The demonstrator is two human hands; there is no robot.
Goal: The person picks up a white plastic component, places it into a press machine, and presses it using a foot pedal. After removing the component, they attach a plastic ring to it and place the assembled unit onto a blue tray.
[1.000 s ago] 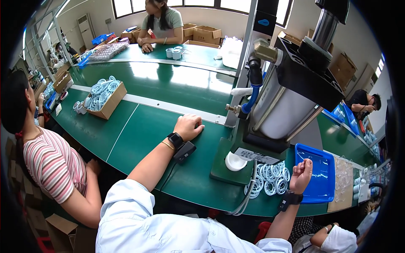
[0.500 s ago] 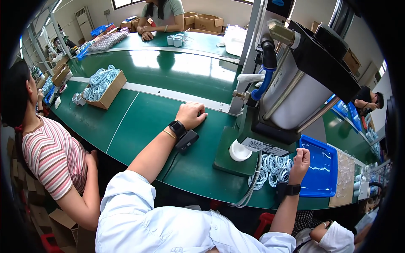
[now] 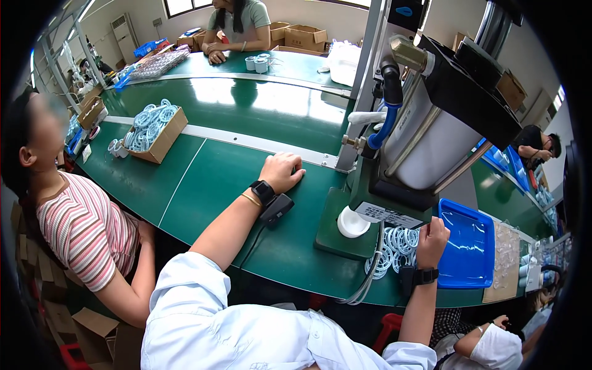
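My left hand (image 3: 282, 172) rests on the green table with its fingers curled in, and nothing shows in it. My right hand (image 3: 433, 239) is closed in a loose fist, with nothing visible in it, between a pile of pale blue plastic rings (image 3: 401, 242) and a blue tray (image 3: 489, 246). Between my hands stands a green bench press (image 3: 336, 231). A round white cup-shaped fixture (image 3: 353, 223) sits on its base, under a large grey cylinder (image 3: 425, 145). Both my wrists wear black bands, and a small black box (image 3: 277, 209) lies by the left one.
A cardboard box of pale blue rings (image 3: 154, 132) stands left on the table, near a person in a striped shirt (image 3: 86, 228). Across the bench another person (image 3: 240, 31) leans by several small white cups (image 3: 258, 63). Grey cables (image 3: 364, 283) run down by the press.
My right hand has shifted slightly left and turned, its fist now nearer the rings. The left hand stays put. The person in stripes has turned the head.
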